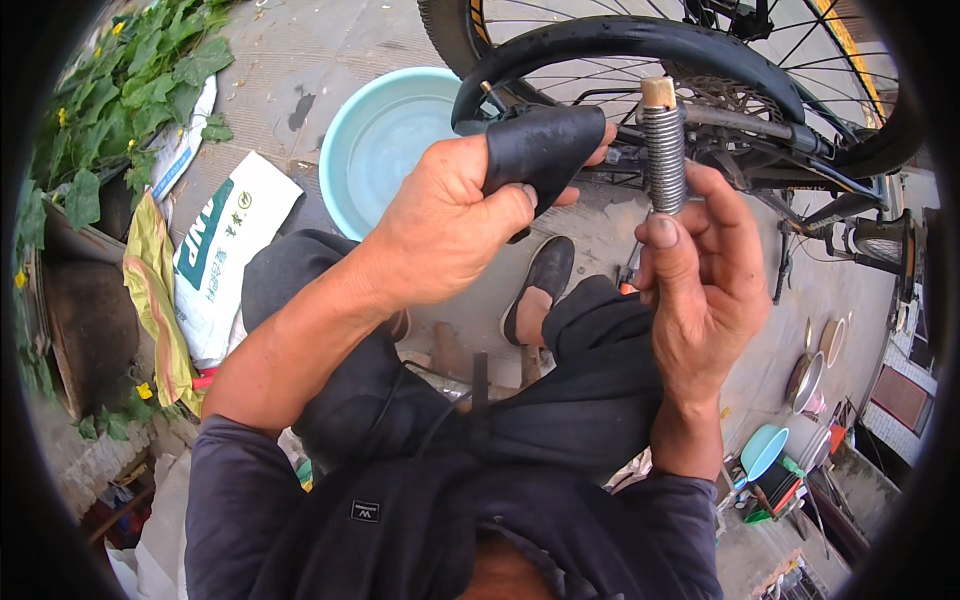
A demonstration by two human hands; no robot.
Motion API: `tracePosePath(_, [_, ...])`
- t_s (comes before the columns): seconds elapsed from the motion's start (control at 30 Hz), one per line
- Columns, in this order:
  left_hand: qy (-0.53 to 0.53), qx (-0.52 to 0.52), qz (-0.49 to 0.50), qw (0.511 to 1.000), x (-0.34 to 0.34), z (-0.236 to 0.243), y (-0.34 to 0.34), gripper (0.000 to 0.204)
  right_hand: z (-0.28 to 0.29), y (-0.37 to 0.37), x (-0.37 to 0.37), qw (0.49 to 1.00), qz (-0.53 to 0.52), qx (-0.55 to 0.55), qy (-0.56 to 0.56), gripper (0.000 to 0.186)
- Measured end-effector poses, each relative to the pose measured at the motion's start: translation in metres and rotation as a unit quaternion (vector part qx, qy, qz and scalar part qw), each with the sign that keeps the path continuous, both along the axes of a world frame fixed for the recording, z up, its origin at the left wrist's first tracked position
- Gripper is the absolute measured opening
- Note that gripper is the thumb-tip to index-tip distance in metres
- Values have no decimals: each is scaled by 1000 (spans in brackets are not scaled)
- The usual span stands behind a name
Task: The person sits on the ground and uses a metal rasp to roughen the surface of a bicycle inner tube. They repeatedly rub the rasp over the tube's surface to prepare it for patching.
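My left hand (435, 230) is closed around a flattened stretch of black bicycle inner tube (545, 148), thumb on top and fingertips showing past its far side. The rest of the tube, a rounded black loop (650, 38), arches away to the right over the bicycle. In my right hand (708, 275) a short wooden stick wound with a metal coil (664, 155) stands upright, pinched near its lower end by thumb and fingers. Its bare wooden tip points up. The stick is to the right of the tube piece and apart from it.
A bicycle wheel (870, 75) and frame lie beyond my hands. Left of it is a pale blue basin (345, 140). A white printed sack (265, 190) and leafy vines (150, 80) are at left. Bowls and a small blue basin (765, 452) stand at lower right.
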State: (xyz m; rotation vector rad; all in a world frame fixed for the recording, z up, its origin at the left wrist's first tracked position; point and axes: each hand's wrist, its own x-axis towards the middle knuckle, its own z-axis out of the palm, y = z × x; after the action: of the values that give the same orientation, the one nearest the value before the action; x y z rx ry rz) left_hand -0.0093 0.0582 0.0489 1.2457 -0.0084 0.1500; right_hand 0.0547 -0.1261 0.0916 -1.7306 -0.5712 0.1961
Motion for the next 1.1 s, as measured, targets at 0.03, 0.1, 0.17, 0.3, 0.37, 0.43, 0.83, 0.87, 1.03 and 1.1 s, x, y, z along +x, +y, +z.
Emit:
tracePosePath(0.03, [8, 7, -8, 1000, -1, 2, 1, 43, 0, 1, 1, 1000, -9, -5, -9, 45])
tracePosePath(0.1, [24, 35, -15, 999, -2, 2, 2, 43, 4, 7, 5, 991, 29, -59, -112, 43])
tracePosePath(0.17, [42, 78, -13, 996, -5, -3, 3, 44, 3, 15, 8, 971, 62, -91, -210, 41])
tracePosePath(0.3, [34, 40, 4, 999, -3, 0, 3, 41, -1, 19, 10, 938, 87, -143, -303, 43])
tracePosePath(0.37, [57, 8, 11, 998, -5, 2, 2, 41, 1, 6, 7, 943, 77, -165, -279, 42])
tracePosePath(0.43, [62, 1, 22, 998, -6, 2, 0, 41, -1, 5, 10, 938, 62, -149, -306, 42])
tracePosePath(0.83, [48, -11, -6, 999, -8, 7, 0, 39, 8, 5, 8, 968, 44, -126, -211, 38])
tracePosePath(0.87, [41, 8, 2, 999, -8, 6, -1, 39, 9, 10, 8, 971, 47, -112, -206, 38])
tracePosePath(1.03, [74, 42, -10, 996, -5, 6, 2, 34, 3, 24, 15, 937, 101, -122, -310, 46])
tracePosePath(1.1, [73, 48, -5, 996, -8, -2, 3, 32, 4, 22, 9, 929, 117, -160, -313, 48])
